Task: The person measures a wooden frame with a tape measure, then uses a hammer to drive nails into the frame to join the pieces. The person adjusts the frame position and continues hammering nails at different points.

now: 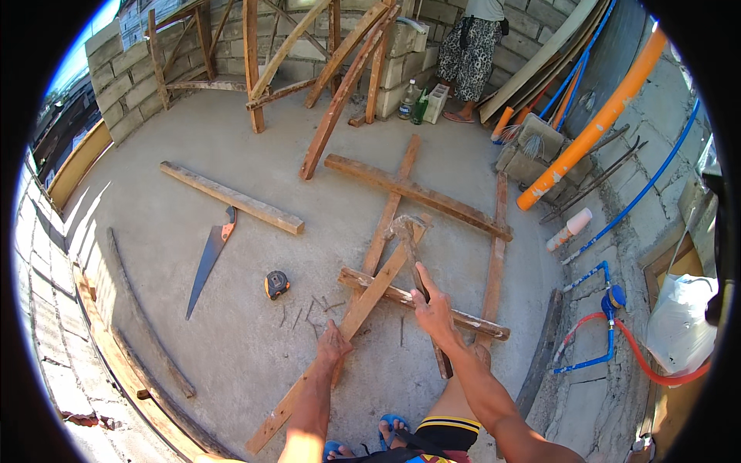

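Observation:
My right hand [436, 312] is closed round the handle of a hammer [411, 251], index finger stretched along it. The hammer's head is over the upper end of a slanting wooden plank [380, 287]. My left hand [333, 345] grips the edge of this plank lower down. The plank crosses over a short wooden crosspiece [455, 315]. Beneath it runs a long wooden bar [386, 220], joined at the far side by another crosspiece [432, 198]. A further bar [495, 270] lies to the right. Several loose nails [310, 310] lie left of my left hand.
A tape measure [276, 284], a handsaw [210, 255] and a loose timber [231, 198] lie on the concrete floor at left. Wooden props [351, 92] lean at the back. A person [465, 58] stands by the block wall. Orange pipe [590, 123] and blue pipes line the right.

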The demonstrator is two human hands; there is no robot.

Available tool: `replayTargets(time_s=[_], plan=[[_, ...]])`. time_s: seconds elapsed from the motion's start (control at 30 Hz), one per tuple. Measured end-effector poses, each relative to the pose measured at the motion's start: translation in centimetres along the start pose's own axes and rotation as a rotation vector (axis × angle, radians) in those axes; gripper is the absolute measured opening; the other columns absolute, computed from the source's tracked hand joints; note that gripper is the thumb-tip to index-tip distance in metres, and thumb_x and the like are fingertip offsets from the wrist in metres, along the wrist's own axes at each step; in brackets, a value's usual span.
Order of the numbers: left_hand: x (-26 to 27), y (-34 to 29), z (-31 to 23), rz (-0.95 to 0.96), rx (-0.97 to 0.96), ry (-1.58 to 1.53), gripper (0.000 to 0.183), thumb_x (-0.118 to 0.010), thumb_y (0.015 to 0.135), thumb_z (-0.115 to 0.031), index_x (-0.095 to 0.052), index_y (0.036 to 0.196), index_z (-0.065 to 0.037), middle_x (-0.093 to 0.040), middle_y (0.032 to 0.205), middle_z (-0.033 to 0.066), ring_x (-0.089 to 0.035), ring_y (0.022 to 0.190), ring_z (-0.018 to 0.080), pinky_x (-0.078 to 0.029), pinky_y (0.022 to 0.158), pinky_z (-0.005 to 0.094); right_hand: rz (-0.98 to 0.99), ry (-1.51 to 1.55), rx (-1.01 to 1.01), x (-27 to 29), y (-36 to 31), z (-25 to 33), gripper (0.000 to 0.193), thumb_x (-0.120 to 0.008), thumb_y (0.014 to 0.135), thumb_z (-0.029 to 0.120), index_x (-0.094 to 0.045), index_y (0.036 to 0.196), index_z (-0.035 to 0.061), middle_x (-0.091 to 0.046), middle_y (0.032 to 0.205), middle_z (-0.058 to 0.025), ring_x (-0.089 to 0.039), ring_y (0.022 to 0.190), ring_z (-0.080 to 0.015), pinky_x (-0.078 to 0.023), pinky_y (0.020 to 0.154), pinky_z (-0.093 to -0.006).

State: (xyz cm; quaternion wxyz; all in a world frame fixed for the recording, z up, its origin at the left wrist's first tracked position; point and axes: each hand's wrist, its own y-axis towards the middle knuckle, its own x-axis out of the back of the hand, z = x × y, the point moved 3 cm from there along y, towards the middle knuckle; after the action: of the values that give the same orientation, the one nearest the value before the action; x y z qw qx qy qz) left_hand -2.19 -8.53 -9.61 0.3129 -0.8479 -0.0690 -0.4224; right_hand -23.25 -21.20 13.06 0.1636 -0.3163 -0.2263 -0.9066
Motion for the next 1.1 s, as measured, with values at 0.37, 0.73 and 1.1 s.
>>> replayTargets(time_s=[0.37,0.73,1.1], plan=[[1.0,0.1,-0.2,-0.202,-0.072,-0.018,0.057,-0.068,0.073,-0.017,-0.044,0.118,0.007,-0.066,0.106,0.0320,-0.067,0.099,0.0449,-0.056,0.083,0.0479,0.189,-0.421,-0.138,-2.8,-2.7,-3.1,0.069,-0.062,0.090,0.003,-0.035,0.153,0.0101,-0.068,0.101,-0.0305,-0.069,0.093,-0.0432,-0.055,0.075,-0.0459],[-0.7,0.8,1.5,-0.125,-0.065,-0.037,0.075,-0.067,0.077,-0.021,-0.036,0.137,0.012,-0.067,0.108,0.0309,-0.068,0.101,0.0420,-0.055,0.085,0.0469,0.139,-0.387,-0.160,-3.7,-2.4,-6.3,0.071,-0.061,0.094,0.013,-0.029,0.156,0.0208,-0.067,0.104,-0.0311,-0.068,0.089,-0.0438,-0.056,0.072,-0.0476],[3.3,-2.2,0.6,-0.290,-0.161,0.143,0.099,-0.083,0.068,-0.041,-0.033,0.145,-0.003,-0.047,0.137,0.0215,-0.050,0.127,0.0383,-0.043,0.102,0.0520,-0.052,0.165,-0.340,6.4,-6.0,-2.8,0.085,-0.066,0.090,0.016,-0.017,0.159,0.0153,-0.068,0.084,-0.0162,-0.063,0.062,-0.0247,-0.052,0.058,-0.0410]])
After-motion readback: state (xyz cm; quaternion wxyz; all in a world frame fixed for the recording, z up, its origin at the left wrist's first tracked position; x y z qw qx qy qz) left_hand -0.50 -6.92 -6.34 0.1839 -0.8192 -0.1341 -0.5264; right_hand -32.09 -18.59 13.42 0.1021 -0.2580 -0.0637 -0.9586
